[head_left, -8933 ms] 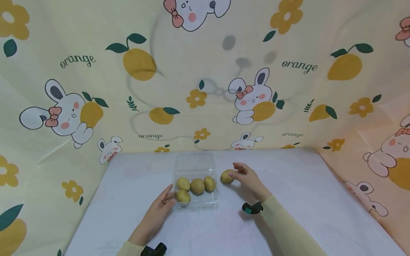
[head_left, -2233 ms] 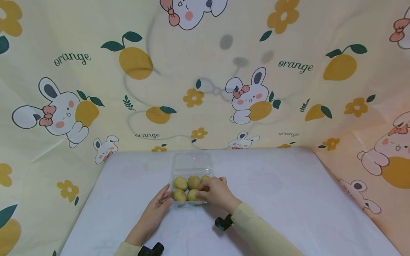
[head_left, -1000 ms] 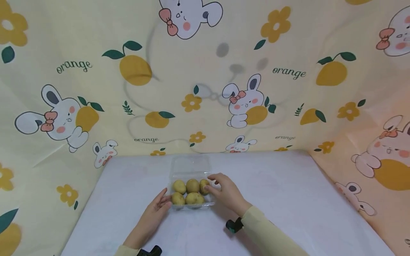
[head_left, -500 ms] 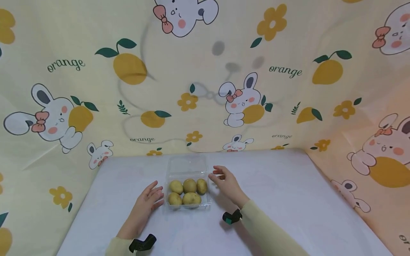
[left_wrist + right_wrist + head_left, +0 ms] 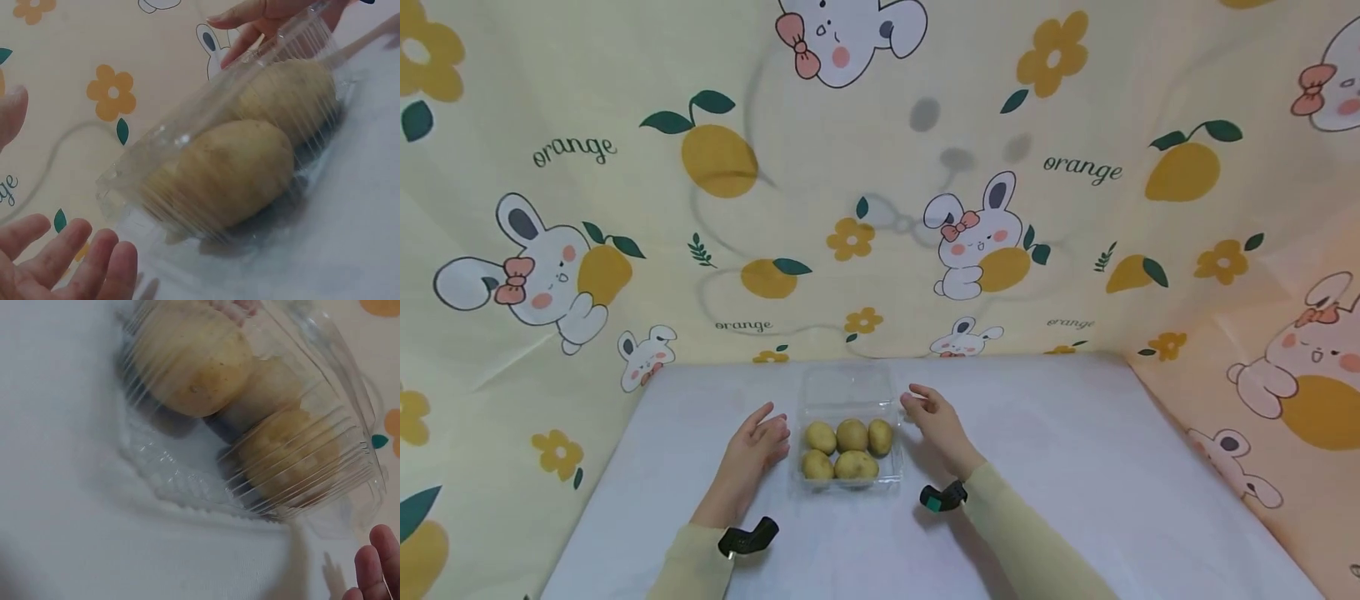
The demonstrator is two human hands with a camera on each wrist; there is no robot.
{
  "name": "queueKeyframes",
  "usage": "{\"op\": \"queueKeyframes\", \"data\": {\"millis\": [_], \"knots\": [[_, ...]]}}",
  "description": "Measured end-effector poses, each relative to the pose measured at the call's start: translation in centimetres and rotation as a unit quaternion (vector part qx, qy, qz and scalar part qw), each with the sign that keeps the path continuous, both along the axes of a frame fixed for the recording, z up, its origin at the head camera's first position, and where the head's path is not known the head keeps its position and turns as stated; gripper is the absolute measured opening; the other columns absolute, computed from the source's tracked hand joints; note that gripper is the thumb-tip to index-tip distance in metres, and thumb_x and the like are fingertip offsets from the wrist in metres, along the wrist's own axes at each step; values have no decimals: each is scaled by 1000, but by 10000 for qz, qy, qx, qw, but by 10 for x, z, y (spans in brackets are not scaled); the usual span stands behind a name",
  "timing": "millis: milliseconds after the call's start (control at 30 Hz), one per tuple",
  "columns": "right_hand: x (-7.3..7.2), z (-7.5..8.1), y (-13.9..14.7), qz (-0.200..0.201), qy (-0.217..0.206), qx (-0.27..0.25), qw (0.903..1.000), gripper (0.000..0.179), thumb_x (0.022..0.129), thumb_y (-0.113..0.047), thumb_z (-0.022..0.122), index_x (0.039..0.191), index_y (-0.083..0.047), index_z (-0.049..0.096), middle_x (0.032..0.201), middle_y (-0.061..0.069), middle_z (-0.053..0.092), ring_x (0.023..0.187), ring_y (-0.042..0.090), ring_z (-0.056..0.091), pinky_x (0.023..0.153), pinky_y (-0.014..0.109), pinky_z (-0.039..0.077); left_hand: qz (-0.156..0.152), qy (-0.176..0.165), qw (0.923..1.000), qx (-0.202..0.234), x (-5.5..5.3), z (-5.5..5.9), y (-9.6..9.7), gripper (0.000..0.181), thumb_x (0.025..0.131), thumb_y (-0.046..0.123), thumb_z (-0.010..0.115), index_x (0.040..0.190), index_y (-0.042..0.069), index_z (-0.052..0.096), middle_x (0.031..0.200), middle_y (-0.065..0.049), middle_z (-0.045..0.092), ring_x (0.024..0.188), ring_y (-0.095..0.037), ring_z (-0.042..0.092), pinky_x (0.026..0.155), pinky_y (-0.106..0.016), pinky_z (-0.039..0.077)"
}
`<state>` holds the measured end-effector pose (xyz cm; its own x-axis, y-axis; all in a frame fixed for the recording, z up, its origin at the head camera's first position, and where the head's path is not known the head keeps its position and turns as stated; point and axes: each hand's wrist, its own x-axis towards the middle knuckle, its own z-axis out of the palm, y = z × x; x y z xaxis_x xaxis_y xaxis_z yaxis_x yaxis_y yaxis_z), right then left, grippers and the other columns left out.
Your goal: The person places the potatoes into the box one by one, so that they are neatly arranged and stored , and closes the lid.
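Several potatoes (image 5: 852, 435) lie in a clear plastic clamshell box (image 5: 891, 472), three along the back and two in front. Its lid (image 5: 848, 385) stands folded back at the far side. Just left of the box is my left hand (image 5: 752, 450), fingers spread and holding nothing. My right hand (image 5: 942, 427) hovers by the right side near the hinge, fingers loosely bent around nothing. In the left wrist view, a potato (image 5: 237, 172) shows through the ribbed wall, with the left fingers apart from it. The right wrist view shows another potato (image 5: 194, 362) and the right fingertips beside the box.
A white cloth (image 5: 1045, 467) covers the table. Behind it hangs a patterned backdrop (image 5: 880, 283) with rabbits and oranges, which continues along both sides. Black wrist cameras (image 5: 748, 537) sit on both forearms.
My right hand set the potato from beside the box into its front row and let go. Both hands then drew away from the box; the left has shifted slightly toward the back.
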<state>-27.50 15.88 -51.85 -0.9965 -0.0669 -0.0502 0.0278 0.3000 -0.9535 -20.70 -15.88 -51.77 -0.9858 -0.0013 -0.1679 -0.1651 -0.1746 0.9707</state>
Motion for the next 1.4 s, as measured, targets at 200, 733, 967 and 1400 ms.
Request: {"op": "queueKeyframes", "data": {"millis": [200, 733, 967, 1400], "knots": [[-10, 2, -5, -274, -458, -852, 9949, 77, 85, -61, 63, 140, -10, 47, 124, 13, 61, 107, 25, 62, 91, 39, 51, 4, -127, 9999, 43, -20, 6, 2, 70, 96, 31, 62, 153, 15, 25, 145, -11, 44, 127, -27, 48, 99, -36, 46], [-19, -7, -22, -199, -878, -1031, 9906, 61, 95, -45, 58, 138, -3, 50, 123, 11, 61, 112, 24, 56, 102, 41, 42, -245, -269, 9979, 527, -51, -11, 12, 61, 100, 23, 55, 151, 3, 27, 151, -13, 35, 135, -22, 36, 111, -34, 31], [-16, -11, -22, -352, -985, -819, 9911, 46, 98, -38, 57, 132, -7, 58, 118, 6, 63, 108, 21, 55, 101, 40, 42, -408, -173, 9983, 384, -50, -22, 10, 56, 100, 17, 54, 150, 2, 31, 153, -11, 34, 141, -19, 28, 115, -34, 24], [-12, -9, -20, -390, -944, -957, 9901, 41, 96, -35, 60, 132, -14, 60, 129, 4, 59, 115, 20, 53, 105, 42, 39, -442, -161, 9970, 616, -49, -25, 10, 54, 100, 14, 54, 149, 5, 35, 151, -8, 38, 137, -17, 33, 113, -31, 26]]}}
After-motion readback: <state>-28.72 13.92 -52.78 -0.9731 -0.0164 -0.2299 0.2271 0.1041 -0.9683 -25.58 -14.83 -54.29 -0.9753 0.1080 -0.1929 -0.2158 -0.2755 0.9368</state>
